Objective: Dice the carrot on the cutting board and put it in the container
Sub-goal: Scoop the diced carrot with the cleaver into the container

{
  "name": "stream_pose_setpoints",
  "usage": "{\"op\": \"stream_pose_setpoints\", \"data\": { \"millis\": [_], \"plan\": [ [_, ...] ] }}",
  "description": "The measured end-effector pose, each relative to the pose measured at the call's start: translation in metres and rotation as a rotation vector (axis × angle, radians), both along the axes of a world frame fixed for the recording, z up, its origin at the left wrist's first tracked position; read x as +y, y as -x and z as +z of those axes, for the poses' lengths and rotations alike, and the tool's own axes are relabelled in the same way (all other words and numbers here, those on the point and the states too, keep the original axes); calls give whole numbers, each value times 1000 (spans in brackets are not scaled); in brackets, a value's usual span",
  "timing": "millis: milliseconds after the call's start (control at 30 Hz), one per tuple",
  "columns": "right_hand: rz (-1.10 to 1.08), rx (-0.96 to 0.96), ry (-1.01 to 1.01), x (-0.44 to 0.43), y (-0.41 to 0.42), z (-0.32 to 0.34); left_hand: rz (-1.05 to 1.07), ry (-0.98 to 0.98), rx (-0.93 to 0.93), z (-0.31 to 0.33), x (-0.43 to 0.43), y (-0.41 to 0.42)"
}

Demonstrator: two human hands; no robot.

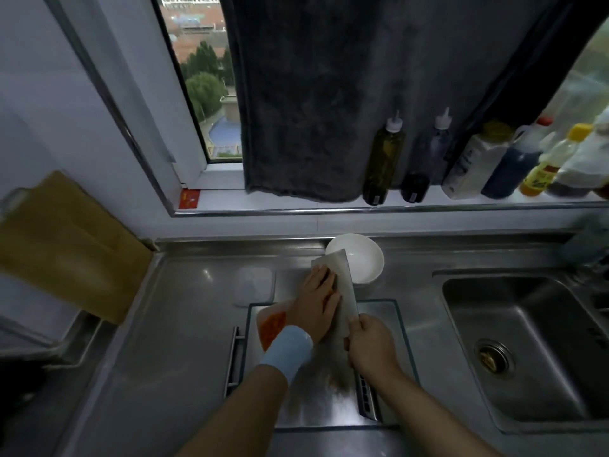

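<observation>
right hand (370, 344): curled round knife (344, 278) handle, near side of bowl (365, 258) | blade: tip over bowl's left rim | left hand (316, 301): flat, fingers straight, pressing orange bits onto blade | carrot (272, 326): diced heap on board (268, 311), near-left of bowl

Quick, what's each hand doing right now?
Left hand: open, fingers flat on the cleaver blade.
Right hand: closed around the cleaver handle.

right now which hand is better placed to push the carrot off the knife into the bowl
Left. The left hand lies on the carrot on the knife, whose tip is at the bowl; the right hand is busy gripping the knife.
</observation>
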State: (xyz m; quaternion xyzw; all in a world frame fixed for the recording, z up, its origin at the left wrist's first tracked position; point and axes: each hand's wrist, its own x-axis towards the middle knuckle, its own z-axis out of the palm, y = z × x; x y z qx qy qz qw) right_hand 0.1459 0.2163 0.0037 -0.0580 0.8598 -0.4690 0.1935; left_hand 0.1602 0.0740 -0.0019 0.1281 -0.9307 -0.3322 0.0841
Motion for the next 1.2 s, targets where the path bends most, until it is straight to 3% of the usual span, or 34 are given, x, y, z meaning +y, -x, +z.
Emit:
{"op": "stream_pose_setpoints", "data": {
  "millis": [333, 433, 500, 600, 700, 933, 1100, 1200],
  "plan": [
    [61, 135, -137, -27, 2, 1, 229, -1, -67, -24, -61, -58],
    [61, 139, -149, -31, 0, 0, 322, -18, 12, -12, -65, -62],
    [69, 139, -158, -34, -1, 1, 228, -20, 48, -4, -61, -59],
    [96, 143, -166, -38, -4, 5, -80, 96, 94, 1, -47, -48],
    [87, 135, -156, -40, -6, 8, -232, 195, -11, -2, -42, -42],
    [39, 138, -189, -33, -4, 8, 6, 113, -178, -2, -65, -73],
    [49, 138, -206, -36, -7, 5, 103, 15, 64, 12, -59, -59],
    [74, 137, -186, -31, -10, 5, 14, 49, 45, 18, -55, -45]
  ]
}}
